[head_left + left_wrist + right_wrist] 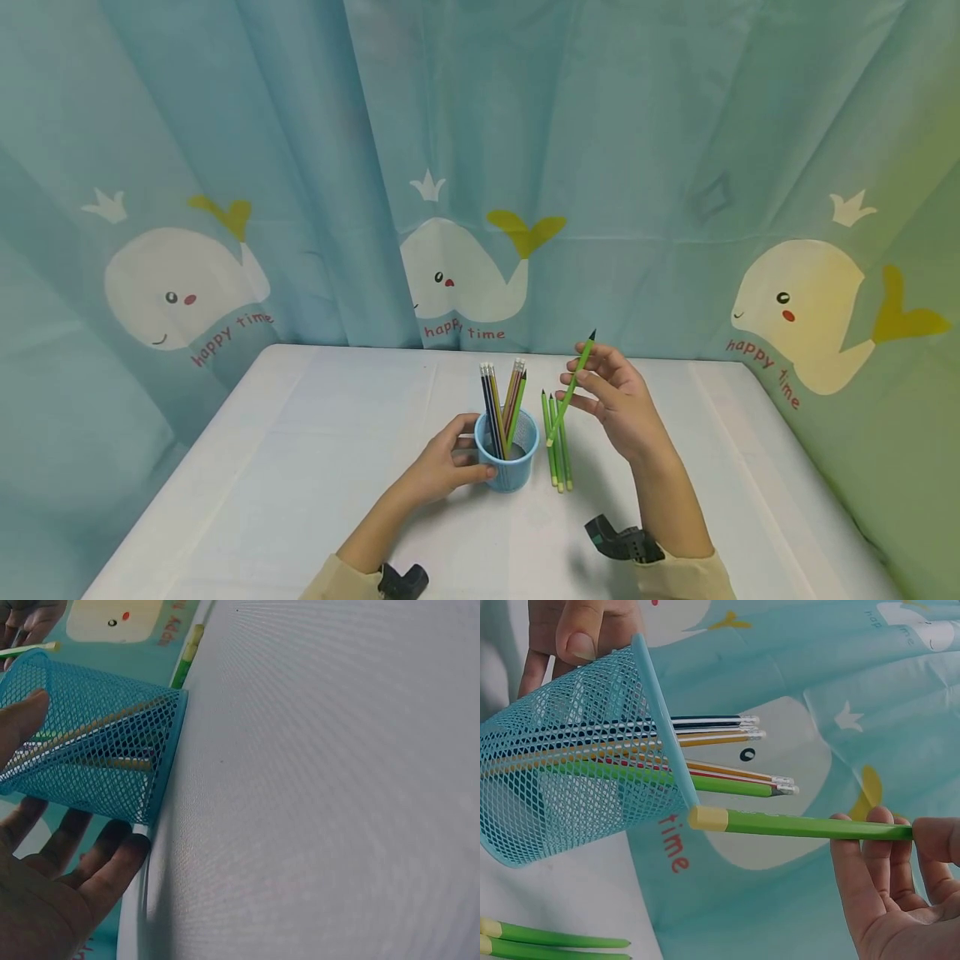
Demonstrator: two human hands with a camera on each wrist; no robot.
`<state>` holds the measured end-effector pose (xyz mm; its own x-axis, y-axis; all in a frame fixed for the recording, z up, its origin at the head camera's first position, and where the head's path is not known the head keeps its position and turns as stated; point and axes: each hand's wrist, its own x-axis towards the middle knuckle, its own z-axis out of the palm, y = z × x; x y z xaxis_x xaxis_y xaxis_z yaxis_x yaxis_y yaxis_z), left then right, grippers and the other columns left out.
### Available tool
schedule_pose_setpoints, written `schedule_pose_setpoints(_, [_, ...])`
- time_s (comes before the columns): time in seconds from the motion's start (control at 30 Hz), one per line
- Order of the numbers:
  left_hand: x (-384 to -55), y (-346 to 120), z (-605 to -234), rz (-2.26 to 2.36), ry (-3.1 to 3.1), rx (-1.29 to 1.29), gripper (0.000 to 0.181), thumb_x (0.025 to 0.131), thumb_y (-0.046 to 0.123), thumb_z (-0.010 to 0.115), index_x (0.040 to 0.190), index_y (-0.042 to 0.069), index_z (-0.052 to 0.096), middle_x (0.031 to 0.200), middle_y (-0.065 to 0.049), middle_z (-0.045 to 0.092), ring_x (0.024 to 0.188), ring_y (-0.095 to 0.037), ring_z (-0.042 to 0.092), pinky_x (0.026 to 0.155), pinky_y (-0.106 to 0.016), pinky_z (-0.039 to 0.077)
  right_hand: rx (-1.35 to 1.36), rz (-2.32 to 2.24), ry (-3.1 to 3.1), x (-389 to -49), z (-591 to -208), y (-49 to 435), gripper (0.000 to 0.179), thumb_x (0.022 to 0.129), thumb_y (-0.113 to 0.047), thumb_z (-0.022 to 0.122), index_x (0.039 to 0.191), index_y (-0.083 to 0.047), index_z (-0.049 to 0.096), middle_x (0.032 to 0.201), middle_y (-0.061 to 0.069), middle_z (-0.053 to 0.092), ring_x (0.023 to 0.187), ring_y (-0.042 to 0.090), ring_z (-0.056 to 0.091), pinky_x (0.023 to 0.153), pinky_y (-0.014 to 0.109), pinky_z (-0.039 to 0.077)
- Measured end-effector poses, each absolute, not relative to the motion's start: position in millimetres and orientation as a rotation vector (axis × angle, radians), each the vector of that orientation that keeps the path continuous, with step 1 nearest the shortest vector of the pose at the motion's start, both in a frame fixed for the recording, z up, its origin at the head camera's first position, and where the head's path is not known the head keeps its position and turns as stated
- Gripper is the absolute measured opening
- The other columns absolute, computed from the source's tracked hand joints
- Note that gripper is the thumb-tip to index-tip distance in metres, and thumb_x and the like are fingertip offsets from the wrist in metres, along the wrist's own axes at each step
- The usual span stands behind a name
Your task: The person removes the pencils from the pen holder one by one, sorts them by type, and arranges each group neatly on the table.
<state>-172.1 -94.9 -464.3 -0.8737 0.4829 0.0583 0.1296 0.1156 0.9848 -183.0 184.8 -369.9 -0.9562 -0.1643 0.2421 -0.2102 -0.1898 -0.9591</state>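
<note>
A light blue mesh pencil cup [513, 477] stands upright on the table. My left hand [442, 467] holds it from the left, thumb on the near side and fingers around the far side. Several pencils [720, 736] lean inside the cup: dark striped and yellowish ones with white erasers up, plus a green one with its dark tip up. My right hand [618, 404] pinches a green pencil [802, 825] between thumb and fingers, dark point up. Its yellow end slants down, close to the cup's rim. Below it, green pencils [558, 467] lie side by side right of the cup.
A white-covered table [315, 467] extends around the cup. Behind it hangs a blue-green curtain [630, 125] with whale prints, close to the table's back edge. Each wrist wears a dark camera mount, such as the right mount [622, 542].
</note>
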Motion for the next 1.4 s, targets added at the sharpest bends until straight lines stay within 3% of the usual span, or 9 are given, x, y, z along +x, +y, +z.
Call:
schedule_pose_setpoints(0.53, [-173.4,-95.5,-464.8,1.813,2.138,0.597,0.074,0.082,0.011,0.082,0.144,0.007,0.041,0.142,-0.019,0.048,0.127,-0.038,0.055,0.098,-0.039,0.055,0.41,2.364,-1.974,-188.5,-376.2,191.6,0.031,0.1,-0.003,0.056,0.129,-0.011,0.051,0.107,0.004,0.057,0.099,0.018,0.066,0.085,0.041,0.061])
schedule_pose_setpoints(0.87, [-172.0,-95.1,-464.5,1.811,2.137,0.59,0.072,0.083,0.009,0.081,0.143,0.004,0.041,0.143,-0.022,0.047,0.128,-0.041,0.054,0.101,-0.046,0.053,0.265,2.334,-2.055,-195.1,-386.5,195.4,0.034,0.099,-0.002,0.057,0.131,-0.011,0.05,0.108,0.006,0.056,0.098,0.017,0.066,0.091,0.049,0.058])
schedule_pose_setpoints(1.4, [-171.6,-95.0,-462.6,1.81,2.144,0.594,0.072,0.083,0.01,0.081,0.143,0.004,0.041,0.143,-0.021,0.048,0.128,-0.04,0.053,0.102,-0.045,0.052,0.092,2.25,-2.173,-209.0,-408.8,197.2,0.038,0.099,-0.002,0.056,0.135,-0.005,0.044,0.113,0.013,0.056,0.099,0.019,0.066,0.087,0.043,0.061])
